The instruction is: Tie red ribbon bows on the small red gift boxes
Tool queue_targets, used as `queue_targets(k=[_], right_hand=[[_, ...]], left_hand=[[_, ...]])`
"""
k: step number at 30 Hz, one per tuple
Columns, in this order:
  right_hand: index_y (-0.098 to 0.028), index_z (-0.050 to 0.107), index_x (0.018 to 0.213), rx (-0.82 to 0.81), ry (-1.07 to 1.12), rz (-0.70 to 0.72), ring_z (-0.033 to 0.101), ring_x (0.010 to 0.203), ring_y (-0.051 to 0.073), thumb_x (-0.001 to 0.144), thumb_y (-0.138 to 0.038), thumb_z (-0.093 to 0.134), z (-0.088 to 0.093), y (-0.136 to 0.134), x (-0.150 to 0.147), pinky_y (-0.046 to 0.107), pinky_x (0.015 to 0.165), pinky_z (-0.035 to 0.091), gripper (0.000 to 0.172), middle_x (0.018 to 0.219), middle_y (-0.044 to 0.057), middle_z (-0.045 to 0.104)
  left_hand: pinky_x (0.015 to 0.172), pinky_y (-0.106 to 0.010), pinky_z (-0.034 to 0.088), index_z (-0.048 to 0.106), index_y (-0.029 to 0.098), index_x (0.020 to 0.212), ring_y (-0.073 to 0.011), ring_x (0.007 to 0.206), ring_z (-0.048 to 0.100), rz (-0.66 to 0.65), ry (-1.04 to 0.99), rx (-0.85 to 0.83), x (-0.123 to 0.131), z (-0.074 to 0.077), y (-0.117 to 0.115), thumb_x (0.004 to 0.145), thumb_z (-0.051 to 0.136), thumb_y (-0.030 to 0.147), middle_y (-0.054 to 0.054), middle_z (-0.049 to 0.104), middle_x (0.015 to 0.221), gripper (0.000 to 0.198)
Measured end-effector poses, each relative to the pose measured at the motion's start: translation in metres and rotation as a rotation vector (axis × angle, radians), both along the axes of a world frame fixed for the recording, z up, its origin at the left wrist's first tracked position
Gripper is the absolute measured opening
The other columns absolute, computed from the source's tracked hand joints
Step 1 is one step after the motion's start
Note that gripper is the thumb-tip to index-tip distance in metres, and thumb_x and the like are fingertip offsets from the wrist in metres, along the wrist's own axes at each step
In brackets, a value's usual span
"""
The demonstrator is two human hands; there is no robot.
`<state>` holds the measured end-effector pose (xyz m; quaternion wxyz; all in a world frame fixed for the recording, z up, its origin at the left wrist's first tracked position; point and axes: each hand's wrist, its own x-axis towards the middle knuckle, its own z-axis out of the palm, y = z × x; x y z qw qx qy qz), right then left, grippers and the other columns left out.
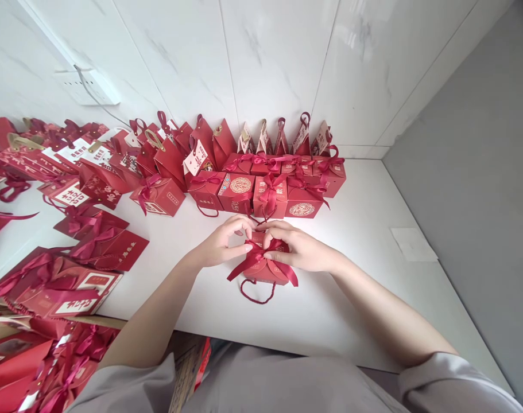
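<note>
A small red gift box (267, 273) sits on the white tabletop right in front of me, with a twisted dark red cord handle hanging off its near side. Across its top is a crimson satin ribbon (258, 252) in a bow, its tails spreading left and right. My left hand (227, 241) curls at the bow's left side, thumb and fingers at the ribbon. From the other side my right hand (299, 246) pinches the ribbon with bent fingers and thumb. The fingers partly cover the bow's loops and the box top.
Just behind stand rows of red boxes with bows (270, 198). Tent-shaped red bags (203, 135) line the tiled wall. More ribboned boxes (67, 281) crowd the left, and a filled carton (37, 367) is lower left. A white square (413, 244) lies right, beside a grey panel (480, 172).
</note>
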<state>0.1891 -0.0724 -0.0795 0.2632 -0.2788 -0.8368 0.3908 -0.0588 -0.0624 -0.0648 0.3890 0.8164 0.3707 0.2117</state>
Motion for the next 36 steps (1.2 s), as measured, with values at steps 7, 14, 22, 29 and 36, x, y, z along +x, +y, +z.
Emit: queue_targets(k=[7,14,22,29,36], right_hand=[[-0.025,0.062,0.097,-0.014,-0.005,0.007,0.049,0.128,0.026,0.091,-0.025,0.064,0.000,0.001,0.001,0.047,0.106,0.043,0.006,0.125,0.008,0.060],[-0.024,0.065,0.095,-0.019,0.073,0.008,0.048,0.132,0.025,0.091,-0.021,0.064,0.000,-0.002,-0.003,0.045,0.109,0.042,0.006,0.137,0.008,0.053],[-0.023,0.058,0.084,-0.039,0.070,-0.064,0.051,0.129,0.025,0.084,-0.014,0.064,-0.008,-0.004,-0.011,0.046,0.107,0.043,0.010,0.131,0.009,0.056],[-0.023,0.058,0.084,-0.022,0.045,-0.068,0.050,0.130,0.026,0.084,-0.015,0.063,-0.012,-0.004,-0.012,0.046,0.107,0.042,0.009,0.135,0.010,0.055],[-0.023,0.058,0.086,0.002,0.032,-0.073,0.049,0.131,0.027,0.085,-0.015,0.063,-0.013,-0.005,-0.013,0.045,0.106,0.043,0.009,0.131,0.010,0.057]], left_hand=[[0.106,-0.040,0.040,0.059,0.021,0.090,-0.0236,0.117,0.052,-0.027,0.075,0.017,-0.001,0.001,0.000,0.086,0.062,0.027,-0.008,0.053,0.117,0.008],[0.104,-0.040,0.042,0.064,0.020,0.081,-0.0223,0.111,0.054,-0.019,0.098,-0.030,0.002,0.002,-0.002,0.087,0.062,0.032,-0.006,0.051,0.112,0.014],[0.092,-0.035,0.046,0.064,0.019,0.072,-0.0200,0.101,0.057,0.020,0.076,-0.084,0.008,0.000,-0.003,0.089,0.060,0.037,-0.005,0.055,0.104,0.025],[0.068,-0.028,0.041,0.054,0.016,0.063,-0.0128,0.076,0.050,0.029,0.116,-0.109,0.010,0.002,-0.002,0.090,0.056,0.033,-0.003,0.052,0.098,0.032],[0.076,-0.030,0.044,0.064,0.018,0.076,-0.0158,0.086,0.056,-0.007,0.154,-0.003,0.011,0.004,-0.007,0.095,0.050,0.034,-0.004,0.054,0.102,0.028]])
